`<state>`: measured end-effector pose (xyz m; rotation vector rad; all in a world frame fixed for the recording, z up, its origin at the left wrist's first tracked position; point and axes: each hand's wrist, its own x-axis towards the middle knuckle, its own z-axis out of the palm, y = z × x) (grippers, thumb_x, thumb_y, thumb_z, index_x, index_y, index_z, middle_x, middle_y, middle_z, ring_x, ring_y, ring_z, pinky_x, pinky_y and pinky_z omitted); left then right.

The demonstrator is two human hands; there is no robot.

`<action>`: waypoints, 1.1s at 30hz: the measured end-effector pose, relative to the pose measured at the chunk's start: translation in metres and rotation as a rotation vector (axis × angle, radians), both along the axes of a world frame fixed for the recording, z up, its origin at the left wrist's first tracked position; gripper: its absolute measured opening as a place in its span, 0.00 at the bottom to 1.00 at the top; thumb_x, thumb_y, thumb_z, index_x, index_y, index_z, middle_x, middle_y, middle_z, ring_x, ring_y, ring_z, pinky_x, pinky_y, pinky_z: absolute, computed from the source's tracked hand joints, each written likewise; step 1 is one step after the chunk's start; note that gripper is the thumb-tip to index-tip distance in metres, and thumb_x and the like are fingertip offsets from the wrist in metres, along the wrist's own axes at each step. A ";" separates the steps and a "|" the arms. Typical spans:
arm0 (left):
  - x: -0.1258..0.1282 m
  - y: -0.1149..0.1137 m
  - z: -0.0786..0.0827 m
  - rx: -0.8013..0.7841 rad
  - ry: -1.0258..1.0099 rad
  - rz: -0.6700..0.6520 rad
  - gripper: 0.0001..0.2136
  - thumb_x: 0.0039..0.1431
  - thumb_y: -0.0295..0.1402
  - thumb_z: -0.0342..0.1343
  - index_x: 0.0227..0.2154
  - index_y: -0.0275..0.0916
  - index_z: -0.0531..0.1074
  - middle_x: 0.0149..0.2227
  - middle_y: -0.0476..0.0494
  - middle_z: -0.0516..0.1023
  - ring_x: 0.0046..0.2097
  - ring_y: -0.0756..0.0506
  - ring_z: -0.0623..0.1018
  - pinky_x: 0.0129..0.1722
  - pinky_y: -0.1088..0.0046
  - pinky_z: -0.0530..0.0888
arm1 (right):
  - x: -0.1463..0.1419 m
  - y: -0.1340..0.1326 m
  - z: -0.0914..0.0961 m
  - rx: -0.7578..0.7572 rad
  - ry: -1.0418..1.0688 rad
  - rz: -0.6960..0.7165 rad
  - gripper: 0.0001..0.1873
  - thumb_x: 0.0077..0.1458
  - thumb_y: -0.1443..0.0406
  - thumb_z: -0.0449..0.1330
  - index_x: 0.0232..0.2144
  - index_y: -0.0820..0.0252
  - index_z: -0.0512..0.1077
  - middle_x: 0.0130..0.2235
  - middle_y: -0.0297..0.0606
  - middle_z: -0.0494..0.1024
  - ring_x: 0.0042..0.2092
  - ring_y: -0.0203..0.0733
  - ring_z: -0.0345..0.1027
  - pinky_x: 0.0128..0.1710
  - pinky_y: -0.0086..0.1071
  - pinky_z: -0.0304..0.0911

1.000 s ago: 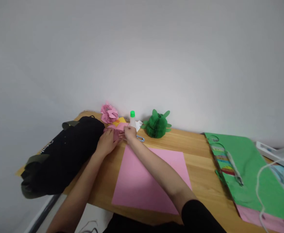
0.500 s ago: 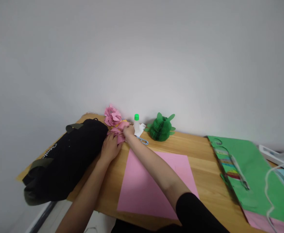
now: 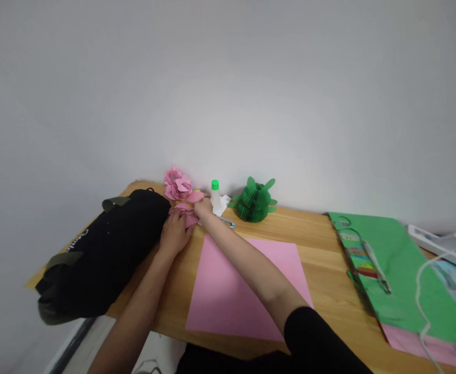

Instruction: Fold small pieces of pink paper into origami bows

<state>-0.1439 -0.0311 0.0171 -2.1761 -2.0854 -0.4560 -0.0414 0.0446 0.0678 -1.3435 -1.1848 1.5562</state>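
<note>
Both arms reach to the back left of the wooden table. My left hand [image 3: 174, 233] lies with its fingers stretched over pink paper pieces [image 3: 187, 215]. Just right of it, my right hand [image 3: 203, 208] is closed, its fingertips on a pink paper piece [image 3: 194, 197]; the fingers partly hide it. A crumpled pink paper flower [image 3: 177, 184] sits behind them, near the wall. Close to my right hand stand a glue bottle with a green cap [image 3: 215, 193] and a light blue cutter or scissors [image 3: 228, 222], partly covered by my wrist.
A black bag [image 3: 114, 259] lies at the left. A pink sheet [image 3: 247, 291] is under my right forearm. A green honeycomb paper ball [image 3: 253, 203] stands at the back. Green sheets [image 3: 399, 265], a pen [image 3: 376, 266] and a white cable [image 3: 418, 296] are at the right.
The view has shifted slightly, moving everything a little left and up. Both hands stay at the pink paper pieces, with hardly any other visible movement.
</note>
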 end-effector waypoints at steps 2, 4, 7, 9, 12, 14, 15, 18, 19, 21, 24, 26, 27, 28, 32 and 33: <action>0.000 0.000 0.001 0.001 -0.006 -0.004 0.17 0.67 0.38 0.57 0.55 0.37 0.71 0.56 0.37 0.73 0.54 0.39 0.76 0.53 0.53 0.77 | 0.008 -0.011 0.001 0.036 -0.093 0.041 0.20 0.64 0.59 0.61 0.55 0.61 0.70 0.55 0.44 0.74 0.51 0.47 0.73 0.49 0.47 0.73; 0.001 -0.001 0.003 0.007 -0.006 -0.008 0.17 0.67 0.38 0.57 0.54 0.37 0.71 0.57 0.37 0.73 0.54 0.39 0.76 0.53 0.53 0.77 | 0.021 -0.029 0.001 0.109 -0.179 0.073 0.20 0.63 0.58 0.61 0.54 0.62 0.71 0.55 0.42 0.74 0.52 0.52 0.73 0.50 0.47 0.72; 0.003 0.000 0.008 0.014 0.007 -0.018 0.17 0.67 0.38 0.57 0.55 0.37 0.71 0.57 0.37 0.73 0.54 0.39 0.76 0.53 0.53 0.76 | 0.050 -0.067 -0.001 0.214 -0.277 0.147 0.17 0.65 0.59 0.59 0.54 0.58 0.71 0.56 0.45 0.74 0.52 0.46 0.72 0.51 0.47 0.72; 0.006 0.001 0.011 0.007 0.015 -0.033 0.16 0.67 0.38 0.57 0.54 0.37 0.71 0.56 0.37 0.74 0.54 0.40 0.77 0.52 0.54 0.77 | 0.076 -0.094 -0.004 0.263 -0.326 0.208 0.17 0.65 0.59 0.59 0.53 0.59 0.71 0.55 0.44 0.74 0.51 0.45 0.73 0.50 0.45 0.73; 0.012 0.000 0.014 -0.027 0.026 -0.057 0.15 0.67 0.37 0.57 0.53 0.36 0.71 0.53 0.38 0.75 0.51 0.41 0.78 0.50 0.56 0.78 | 0.128 -0.122 -0.010 0.303 -0.398 0.247 0.17 0.65 0.59 0.60 0.52 0.60 0.72 0.54 0.43 0.75 0.50 0.46 0.74 0.48 0.44 0.73; 0.018 -0.003 0.016 -0.062 0.034 -0.074 0.15 0.67 0.37 0.57 0.52 0.36 0.72 0.52 0.38 0.76 0.49 0.42 0.78 0.49 0.57 0.79 | 0.174 -0.131 -0.014 0.311 -0.459 0.224 0.17 0.65 0.59 0.60 0.53 0.60 0.71 0.54 0.44 0.75 0.49 0.45 0.74 0.48 0.44 0.73; 0.023 -0.006 0.016 -0.082 0.039 -0.086 0.15 0.67 0.38 0.57 0.52 0.36 0.72 0.52 0.38 0.76 0.49 0.42 0.79 0.48 0.58 0.79 | 0.198 -0.133 -0.017 0.312 -0.494 0.204 0.18 0.64 0.59 0.60 0.53 0.61 0.71 0.53 0.43 0.75 0.50 0.46 0.74 0.48 0.45 0.74; 0.048 -0.017 0.015 -0.148 0.050 -0.164 0.15 0.67 0.38 0.57 0.52 0.35 0.71 0.51 0.39 0.76 0.48 0.42 0.79 0.47 0.59 0.79 | 0.267 -0.135 -0.025 0.296 -0.618 0.163 0.16 0.65 0.59 0.59 0.52 0.59 0.72 0.54 0.44 0.75 0.50 0.45 0.74 0.49 0.44 0.73; 0.060 -0.021 0.014 -0.167 0.052 -0.210 0.15 0.67 0.38 0.57 0.52 0.35 0.72 0.50 0.39 0.76 0.47 0.43 0.79 0.47 0.59 0.79 | 0.285 -0.135 -0.028 0.290 -0.657 0.170 0.16 0.66 0.59 0.58 0.52 0.58 0.72 0.54 0.44 0.75 0.50 0.44 0.73 0.49 0.44 0.73; 0.088 -0.029 0.013 -0.197 0.050 -0.326 0.15 0.67 0.38 0.57 0.52 0.35 0.72 0.51 0.39 0.76 0.48 0.43 0.79 0.47 0.58 0.79 | 0.309 -0.137 -0.031 0.288 -0.725 0.225 0.17 0.65 0.59 0.60 0.52 0.60 0.71 0.53 0.44 0.76 0.49 0.45 0.74 0.49 0.45 0.73; 0.132 -0.040 0.009 -0.213 0.035 -0.519 0.17 0.67 0.41 0.56 0.52 0.37 0.72 0.55 0.37 0.75 0.54 0.40 0.76 0.55 0.53 0.75 | 0.319 -0.140 -0.030 0.322 -0.800 0.341 0.18 0.64 0.59 0.61 0.53 0.60 0.71 0.55 0.44 0.74 0.53 0.48 0.72 0.52 0.48 0.71; 0.155 -0.047 0.005 -0.220 0.023 -0.632 0.26 0.64 0.48 0.58 0.57 0.35 0.69 0.63 0.30 0.69 0.65 0.34 0.67 0.63 0.49 0.66 | 0.316 -0.142 -0.027 0.340 -0.850 0.408 0.20 0.64 0.59 0.61 0.55 0.59 0.70 0.58 0.45 0.73 0.56 0.50 0.71 0.55 0.51 0.69; 0.163 -0.050 0.002 -0.227 0.020 -0.675 0.30 0.62 0.50 0.57 0.60 0.34 0.68 0.65 0.28 0.66 0.68 0.32 0.63 0.66 0.49 0.63 | 0.313 -0.142 -0.025 0.346 -0.873 0.437 0.20 0.64 0.59 0.61 0.55 0.60 0.70 0.58 0.45 0.72 0.56 0.50 0.70 0.55 0.52 0.69; 0.168 -0.053 0.000 -0.234 0.018 -0.706 0.33 0.63 0.52 0.56 0.62 0.33 0.65 0.67 0.27 0.64 0.70 0.31 0.60 0.67 0.49 0.61 | 0.312 -0.142 -0.023 0.348 -0.896 0.462 0.21 0.63 0.58 0.61 0.55 0.60 0.70 0.58 0.46 0.72 0.57 0.51 0.70 0.56 0.52 0.68; 0.171 -0.059 -0.006 -0.244 0.023 -0.738 0.35 0.66 0.52 0.50 0.66 0.31 0.60 0.70 0.25 0.59 0.71 0.30 0.57 0.68 0.47 0.58 | 0.310 -0.142 -0.020 0.336 -0.962 0.537 0.19 0.63 0.58 0.61 0.53 0.61 0.71 0.57 0.45 0.73 0.56 0.50 0.70 0.55 0.51 0.69; 0.170 -0.060 -0.006 -0.241 0.024 -0.738 0.35 0.66 0.52 0.50 0.66 0.31 0.60 0.70 0.24 0.59 0.72 0.30 0.57 0.68 0.47 0.57 | 0.310 -0.141 -0.020 0.334 -0.972 0.550 0.18 0.63 0.58 0.61 0.52 0.61 0.71 0.56 0.45 0.73 0.55 0.50 0.71 0.54 0.51 0.69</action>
